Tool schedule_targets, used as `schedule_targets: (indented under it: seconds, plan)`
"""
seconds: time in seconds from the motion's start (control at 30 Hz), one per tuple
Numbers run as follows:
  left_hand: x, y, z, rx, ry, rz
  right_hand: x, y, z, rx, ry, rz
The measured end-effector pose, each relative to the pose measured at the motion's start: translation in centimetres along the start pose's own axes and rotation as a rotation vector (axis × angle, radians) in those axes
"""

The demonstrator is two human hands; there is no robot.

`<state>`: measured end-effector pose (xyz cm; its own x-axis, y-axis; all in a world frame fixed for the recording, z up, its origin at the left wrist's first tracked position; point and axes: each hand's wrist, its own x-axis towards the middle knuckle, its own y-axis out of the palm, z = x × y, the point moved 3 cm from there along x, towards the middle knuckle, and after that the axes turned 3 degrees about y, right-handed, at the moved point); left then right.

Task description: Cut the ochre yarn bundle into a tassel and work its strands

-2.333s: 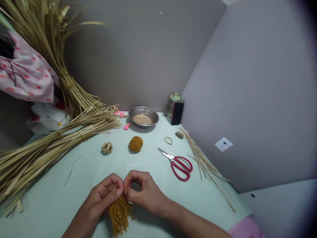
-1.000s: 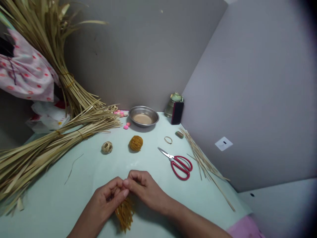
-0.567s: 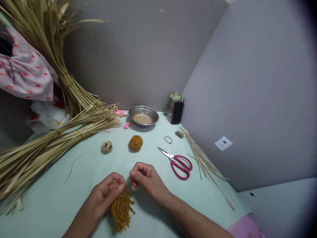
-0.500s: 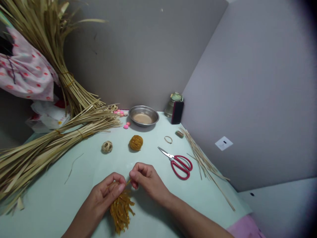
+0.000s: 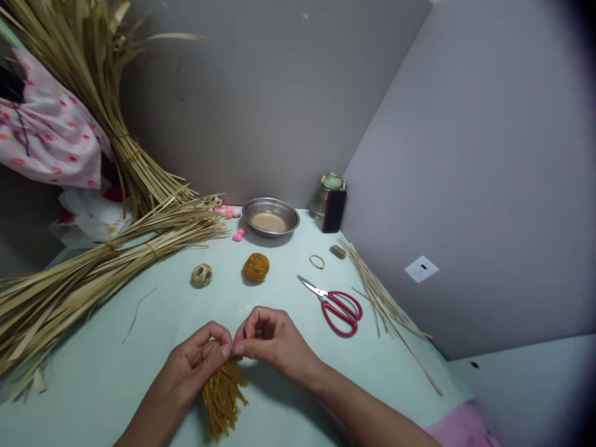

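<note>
A golden-brown yarn tassel point(image 5: 222, 400) hangs from my left hand point(image 5: 200, 357), whose thumb and fingers are closed on its top. My right hand point(image 5: 272, 341) is pinched close beside the left fingertips, at the tassel's upper end. What lies between the right fingertips is hidden; a short yarn strand showed there a moment ago. Beyond my hands sit a ball of the same golden yarn point(image 5: 256, 267) and a small woven straw ball point(image 5: 202, 274). Red-handled scissors point(image 5: 333, 305) lie to the right, blades slightly apart.
Bundles of dry straw point(image 5: 112, 261) cover the left side. At the back stand a metal bowl point(image 5: 270, 217) with liquid, pink pieces point(image 5: 237, 237), and a phone point(image 5: 334, 212) against a jar point(image 5: 319, 202). Thin straw strips point(image 5: 382, 292) and a small ring point(image 5: 317, 262) lie right.
My right hand has moved slightly left, bringing its fingertips against the left ones. The tassel has shifted a little left, and the strand between the hands is now covered.
</note>
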<state>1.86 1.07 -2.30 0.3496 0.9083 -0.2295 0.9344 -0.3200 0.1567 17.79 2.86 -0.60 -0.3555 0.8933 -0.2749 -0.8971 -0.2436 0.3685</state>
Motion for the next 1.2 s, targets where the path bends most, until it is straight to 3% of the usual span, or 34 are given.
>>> schedule_targets:
  seconds: [0.27, 0.53, 0.7, 0.9, 1.03, 1.2]
  plan:
    - [0.2, 0.2, 0.4, -0.029, 0.026, 0.011, -0.4, 0.1, 0.0, -0.16, -0.073, 0.007]
    - [-0.4, 0.9, -0.3, -0.341, -0.134, 0.108, -0.2, 0.3, -0.7, -0.113, -0.055, 0.062]
    - [-0.3, 0.1, -0.4, -0.218, -0.073, 0.013, 0.0, 0.1, -0.5, -0.081, -0.065, -0.011]
    - [0.3, -0.4, 0.3, -0.021, -0.039, 0.05, -0.2, 0.1, 0.2, -0.075, -0.083, -0.031]
    - [0.2, 0.1, -0.1, -0.159, -0.053, 0.01, -0.4, 0.4, 0.1, -0.125, -0.109, -0.028]
    - [-0.1, 0.5, 0.1, -0.308, -0.119, 0.057, -0.4, 0.7, -0.5, -0.169, -0.119, 0.014]
